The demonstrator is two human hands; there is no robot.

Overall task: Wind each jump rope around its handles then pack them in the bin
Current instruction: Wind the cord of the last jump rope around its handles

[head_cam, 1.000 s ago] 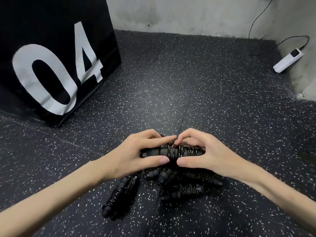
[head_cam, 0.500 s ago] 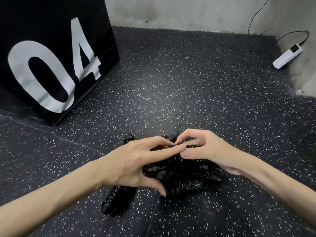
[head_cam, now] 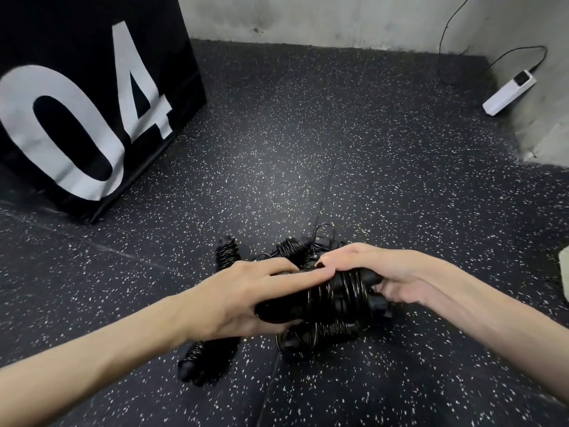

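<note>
A pile of black jump ropes, each wound around its handles, lies on the speckled floor in front of me. My left hand [head_cam: 246, 298] and my right hand [head_cam: 391, 274] both grip one wound jump rope bundle [head_cam: 335, 294] from opposite ends, just above the pile. Another wound bundle [head_cam: 228, 251] pokes out behind my left hand, and one [head_cam: 203, 359] lies under my left wrist. More bundles [head_cam: 317, 337] sit beneath the held one. No bin is clearly in view.
A big black box [head_cam: 92, 103] printed with a white "04" stands at the left. A white power strip [head_cam: 508, 94] with black cables lies by the wall at the far right. A pale object's edge [head_cam: 565, 272] shows at the right border.
Both hands have closed around one wound bundle and lifted it slightly off the pile; before, the fingertips were pinching at its top. The view has shifted a little.
</note>
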